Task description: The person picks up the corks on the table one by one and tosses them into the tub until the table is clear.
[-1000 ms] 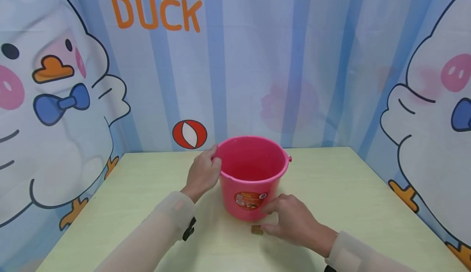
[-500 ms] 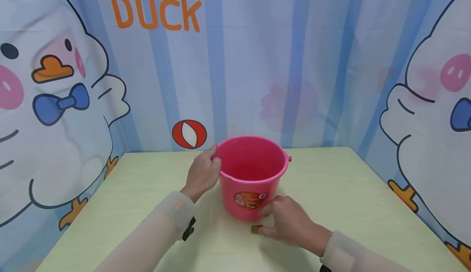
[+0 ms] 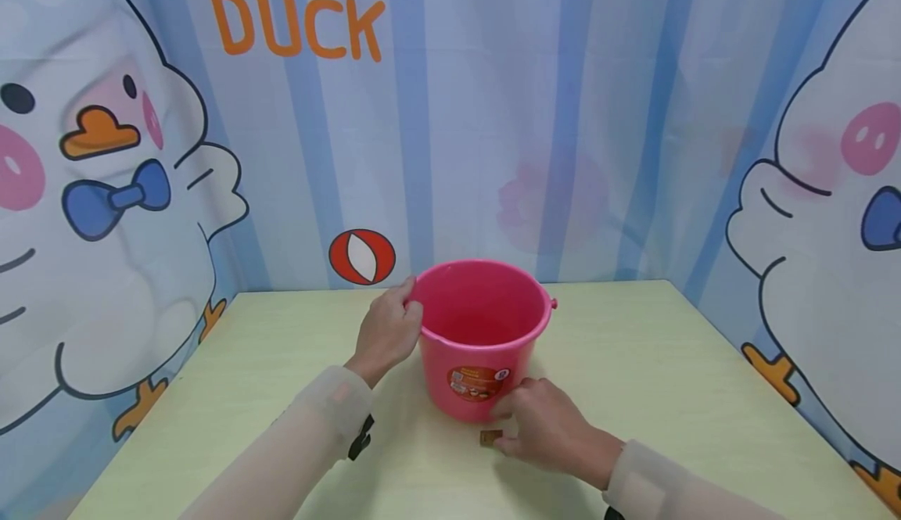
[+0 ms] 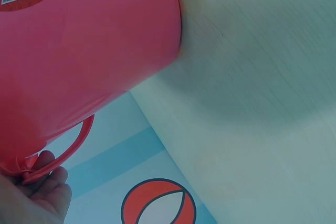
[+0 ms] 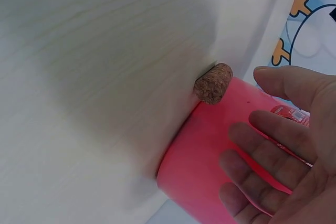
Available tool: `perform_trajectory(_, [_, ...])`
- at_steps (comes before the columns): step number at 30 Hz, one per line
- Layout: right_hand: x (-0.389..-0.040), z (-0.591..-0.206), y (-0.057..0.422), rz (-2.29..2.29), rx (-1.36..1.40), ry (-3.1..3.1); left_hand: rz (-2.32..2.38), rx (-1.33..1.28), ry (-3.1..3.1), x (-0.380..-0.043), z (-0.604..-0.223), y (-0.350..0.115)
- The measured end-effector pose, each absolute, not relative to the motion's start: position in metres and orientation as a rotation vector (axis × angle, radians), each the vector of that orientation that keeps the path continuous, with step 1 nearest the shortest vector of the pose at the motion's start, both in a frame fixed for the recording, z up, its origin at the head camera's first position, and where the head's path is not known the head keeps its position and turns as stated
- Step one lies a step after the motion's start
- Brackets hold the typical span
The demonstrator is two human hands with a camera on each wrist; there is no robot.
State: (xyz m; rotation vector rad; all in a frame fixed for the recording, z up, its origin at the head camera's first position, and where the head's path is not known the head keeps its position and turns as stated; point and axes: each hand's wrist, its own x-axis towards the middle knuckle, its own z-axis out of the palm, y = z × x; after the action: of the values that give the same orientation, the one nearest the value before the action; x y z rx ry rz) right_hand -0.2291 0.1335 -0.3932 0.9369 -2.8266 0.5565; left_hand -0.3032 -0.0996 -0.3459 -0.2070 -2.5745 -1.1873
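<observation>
A pink plastic bucket (image 3: 438,371) stands upright on the table, with a round orange label on its front. My left hand (image 3: 387,331) grips its rim at the left, by the handle joint; in the left wrist view its fingers (image 4: 55,182) curl under the handle (image 4: 79,142). Just in front of the bucket's base lies a small brown cork (image 3: 489,438). Close at its right is my right hand (image 3: 545,430). From the right wrist view, that hand holds nothing; its fingers are spread and loosely bent, apart from the cork (image 5: 212,84).
The pale wooden tabletop (image 3: 281,348) extends around the bucket. A blue striped curtain (image 3: 479,113) printed with ducks and the word DUCK hangs behind and at both sides.
My right hand has shifted slightly left, nearer the cork and across the bucket's lower front. The left hand, the bucket and the cork stay in place.
</observation>
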Motion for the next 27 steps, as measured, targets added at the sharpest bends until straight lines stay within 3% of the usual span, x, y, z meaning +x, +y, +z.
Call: perform_trajectory(27, [-0.235, -0.406, 0.128, 0.564, 0.996, -2.818, -1.200, -0.208, -2.568, -0.303, -0.347, -0.100])
